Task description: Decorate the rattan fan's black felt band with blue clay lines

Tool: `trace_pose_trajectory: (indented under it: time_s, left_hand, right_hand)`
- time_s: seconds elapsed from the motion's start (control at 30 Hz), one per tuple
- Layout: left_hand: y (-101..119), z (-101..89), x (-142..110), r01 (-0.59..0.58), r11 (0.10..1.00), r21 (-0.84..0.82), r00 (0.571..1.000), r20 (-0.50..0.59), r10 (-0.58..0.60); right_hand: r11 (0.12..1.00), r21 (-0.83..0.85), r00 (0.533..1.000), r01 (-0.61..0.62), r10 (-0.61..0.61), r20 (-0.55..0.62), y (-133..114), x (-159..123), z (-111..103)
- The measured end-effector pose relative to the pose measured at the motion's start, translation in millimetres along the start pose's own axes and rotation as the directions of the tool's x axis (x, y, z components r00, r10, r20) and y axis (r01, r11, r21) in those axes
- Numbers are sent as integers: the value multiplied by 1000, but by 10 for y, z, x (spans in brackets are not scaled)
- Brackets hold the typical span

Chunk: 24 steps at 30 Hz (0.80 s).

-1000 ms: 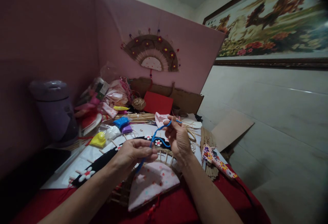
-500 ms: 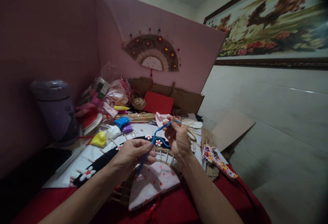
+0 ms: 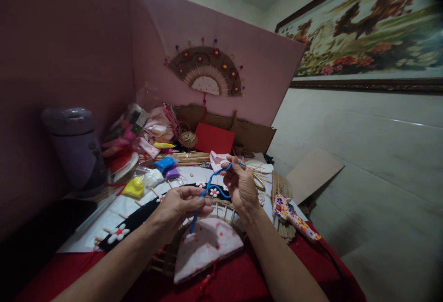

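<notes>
Both hands hold a thin blue cord point(image 3: 210, 183) above a handmade fan on the table. My left hand point(image 3: 182, 205) pinches the cord's lower part, and a short blue end hangs down from its fingers. My right hand point(image 3: 241, 186) pinches the upper end, held a little higher and further back. The cord bends in a loop between them. Under the hands lies the fan with a pink dotted half-round centre point(image 3: 206, 248) and a black band with white flowers point(image 3: 134, 221) on thin wooden ribs.
Coloured clay packs point(image 3: 152, 175), a twine ball point(image 3: 188, 139), stick bundles point(image 3: 183, 157) and a red card point(image 3: 213, 139) crowd the table's back. A lilac lidded pot point(image 3: 74, 145) stands at left. A brown fan point(image 3: 206, 70) hangs on the pink partition. A flowered fabric strip point(image 3: 294, 216) lies at right.
The left hand's fingers have shifted slightly along the cord, and the hanging blue end has swung a little. The right hand has stayed almost still.
</notes>
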<state>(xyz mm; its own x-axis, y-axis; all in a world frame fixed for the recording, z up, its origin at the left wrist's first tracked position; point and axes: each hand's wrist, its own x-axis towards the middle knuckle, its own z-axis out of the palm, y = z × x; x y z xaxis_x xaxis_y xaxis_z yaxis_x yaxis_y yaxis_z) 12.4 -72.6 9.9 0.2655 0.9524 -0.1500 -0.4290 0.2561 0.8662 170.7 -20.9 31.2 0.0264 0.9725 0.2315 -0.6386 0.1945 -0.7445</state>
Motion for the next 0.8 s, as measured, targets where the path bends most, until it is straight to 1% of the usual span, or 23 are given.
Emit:
trace_pose_trajectory:
  time_s: [0.07,0.27,0.6,0.67,0.73,0.8]
  left_hand:
    - [-15,-17,11,-2,1000,-6,1000,20,2]
    - [-41,-42,34,13,1000,-16,991,130,-11]
    - [-21,-23,9,20,998,57,998,57,-24]
    - [-11,-36,4,20,998,63,998,60,-24]
    - [2,-59,15,11,998,62,996,85,-16]
    - [22,-93,40,-26,998,54,994,109,20]
  right_hand:
    - [1000,-2,1000,1,-1,2,1,1,-2]
    - [1000,-2,1000,5,-5,-11,-1,-1,2]
    - [1000,-9,1000,-13,13,-8,11,-9,3]
    - [1000,-21,1000,-9,9,-2,8,-6,-1]
    - [999,-45,1000,4,-4,10,4,-3,-6]
    - [997,-76,999,20,-18,29,2,-4,-12]
